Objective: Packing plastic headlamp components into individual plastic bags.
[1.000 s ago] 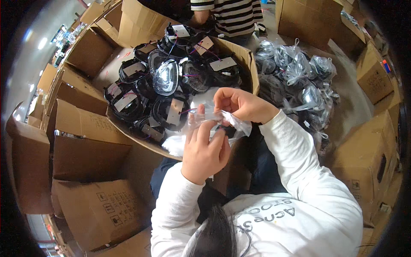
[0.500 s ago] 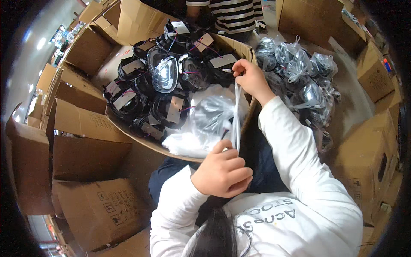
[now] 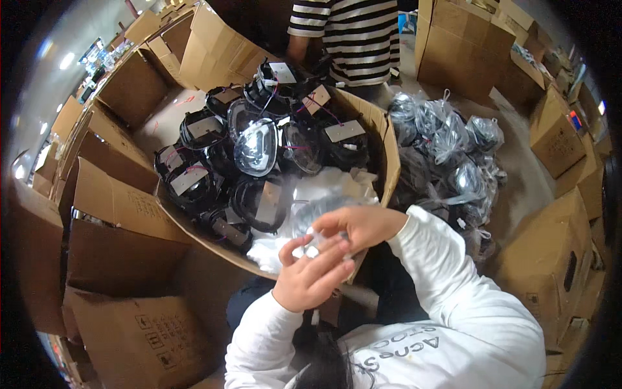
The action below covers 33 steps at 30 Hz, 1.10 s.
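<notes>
Brown cardboard boxes [image 3: 123, 249] stand around me. Above the near rim of an open carton [image 3: 387, 146], my left hand [image 3: 306, 282] has its fingers loosely spread, and my right hand [image 3: 368, 225] bends inward, fingers half curled. I cannot tell whether they grip the clear plastic bag [image 3: 313, 211] just beyond them, inside the carton.

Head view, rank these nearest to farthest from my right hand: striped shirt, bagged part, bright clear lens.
From your right hand:
1. Bagged part: by its fingers, inside the carton.
2. Bright clear lens: farther ahead, to the left.
3. Striped shirt: straight ahead, beyond the carton.
</notes>
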Motion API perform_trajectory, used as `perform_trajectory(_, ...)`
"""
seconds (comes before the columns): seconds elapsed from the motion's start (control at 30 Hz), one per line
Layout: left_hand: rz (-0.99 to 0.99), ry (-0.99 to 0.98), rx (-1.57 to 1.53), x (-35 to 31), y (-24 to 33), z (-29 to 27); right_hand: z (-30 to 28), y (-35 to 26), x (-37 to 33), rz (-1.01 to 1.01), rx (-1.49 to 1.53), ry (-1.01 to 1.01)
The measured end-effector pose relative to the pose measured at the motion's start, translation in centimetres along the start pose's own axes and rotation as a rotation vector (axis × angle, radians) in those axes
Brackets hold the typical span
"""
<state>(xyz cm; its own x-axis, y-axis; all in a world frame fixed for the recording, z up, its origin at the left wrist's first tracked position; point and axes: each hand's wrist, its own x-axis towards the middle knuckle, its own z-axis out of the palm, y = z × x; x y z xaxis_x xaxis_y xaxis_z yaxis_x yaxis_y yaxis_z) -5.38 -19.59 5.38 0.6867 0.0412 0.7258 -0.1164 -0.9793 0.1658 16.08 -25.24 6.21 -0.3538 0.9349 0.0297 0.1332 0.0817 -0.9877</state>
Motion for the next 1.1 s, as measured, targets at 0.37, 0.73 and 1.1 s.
perform_trajectory(0.37, -0.255, -0.072, -0.155, 2.0, -4.7, -0.9, -0.7, 1.8, 4.3, 0.019, -0.144, 0.017)
perform_trajectory(0.73, -0.375, -0.024, -0.007, 2.8, -6.7, -0.3, -1.0, 3.8, 6.5, -0.261, -0.511, 0.310)
perform_trajectory(1.1, -0.325, 0.026, -0.288, 2.8, -5.6, -1.8, -1.9, 2.5, 7.1, -0.208, -0.685, 0.957)
